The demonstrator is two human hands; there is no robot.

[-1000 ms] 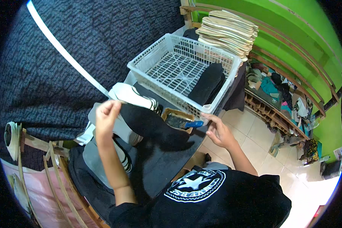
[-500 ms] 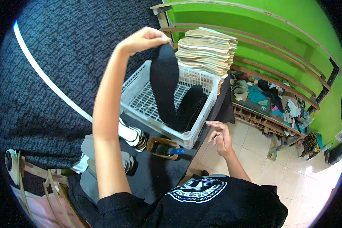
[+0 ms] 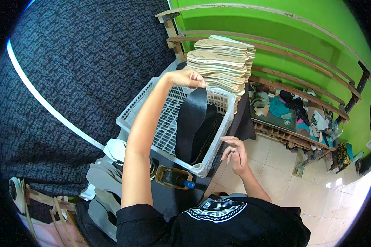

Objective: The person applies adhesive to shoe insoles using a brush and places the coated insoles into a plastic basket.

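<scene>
My left hand (image 3: 188,78) is closed, pinching the upper end of a black insole (image 3: 190,127). The insole bends as it hangs into a white plastic crate (image 3: 221,145), with its lower end down near the crate's front. Right beside and partly behind it, more black insoles (image 3: 212,119) lie along the crate's right side. My right hand (image 3: 235,155) hovers just outside the crate's right wall, its fingers loosely bent and apart, with nothing in them.
A tall stack of beige insoles (image 3: 220,57) stands behind the crate. In front sits a small box (image 3: 163,176) holding a blue-capped object. Grey sole-shaped pieces (image 3: 105,177) lie left of my forearm. A wooden rack (image 3: 301,136) with scraps stands at right.
My left hand has moved right and lower, bringing the black insole down onto the crate's right side beside the others. The view has shifted slightly. My right hand stays nearly in place.
</scene>
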